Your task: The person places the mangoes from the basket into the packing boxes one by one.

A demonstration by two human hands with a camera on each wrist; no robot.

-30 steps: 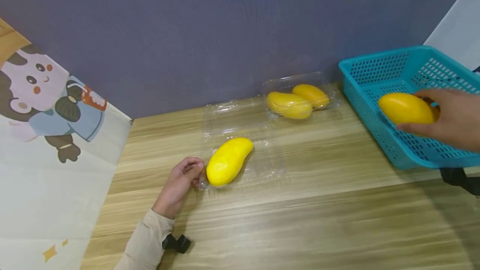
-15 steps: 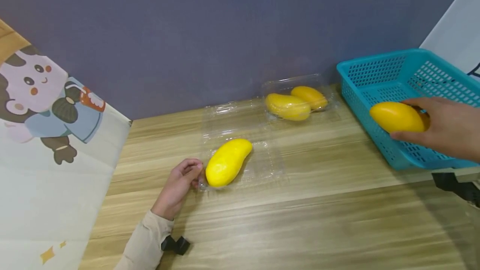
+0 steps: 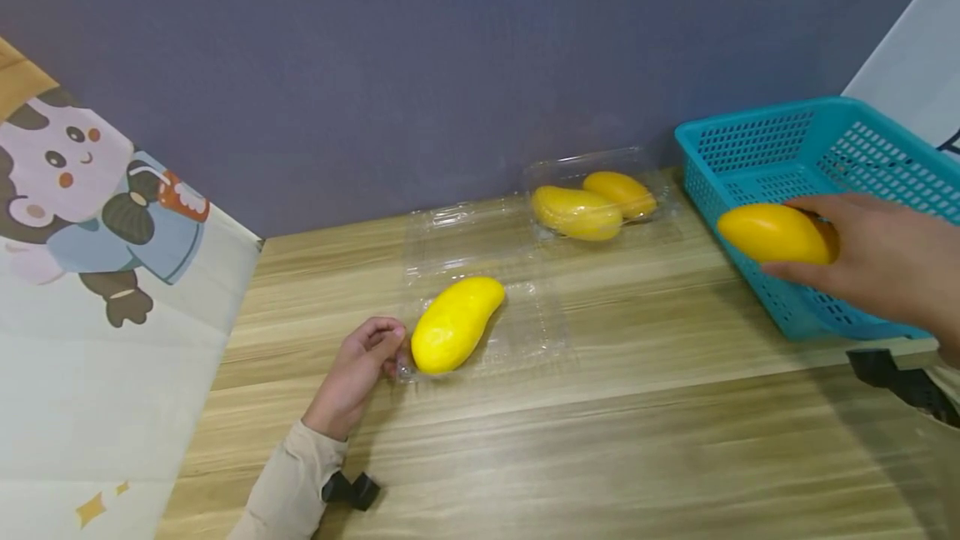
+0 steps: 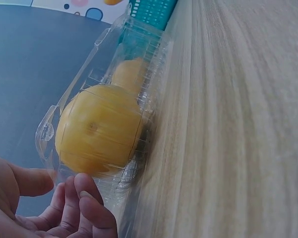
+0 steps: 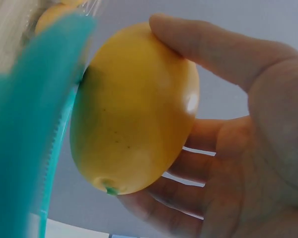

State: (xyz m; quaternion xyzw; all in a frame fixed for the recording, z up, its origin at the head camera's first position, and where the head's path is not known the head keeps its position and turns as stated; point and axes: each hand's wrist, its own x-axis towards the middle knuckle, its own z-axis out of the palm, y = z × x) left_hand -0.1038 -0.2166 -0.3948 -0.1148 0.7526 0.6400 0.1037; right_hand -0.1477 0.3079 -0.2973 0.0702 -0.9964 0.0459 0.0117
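My left hand (image 3: pixel 360 369) pinches the near left corner of an open clear plastic clamshell box (image 3: pixel 536 319) between thumb and fingers. In that box lies a bright yellow mango (image 3: pixel 456 325), seen end-on through the plastic in the left wrist view (image 4: pixel 97 131). My right hand (image 3: pixel 885 252) grips a second, more orange mango (image 3: pixel 776 233) above the left rim of the turquoise basket (image 3: pixel 787 290). Thumb and fingers lie on opposite sides of this mango (image 5: pixel 134 109) in the right wrist view. A small green stem mark shows at its lower end.
Behind, against the grey-blue wall panel (image 3: pixel 420 65), a second clear box (image 3: pixel 551 167) contains two mangoes (image 3: pixel 577 213). It stands left of the basket. All rests on a wood-grain table (image 3: pixel 585 448); a cartoon-printed panel (image 3: pixel 97 273) borders the left side.
My right hand has moved left with the mango, from over the basket's inside to its left rim. The left hand and the mango in the open box stay put.
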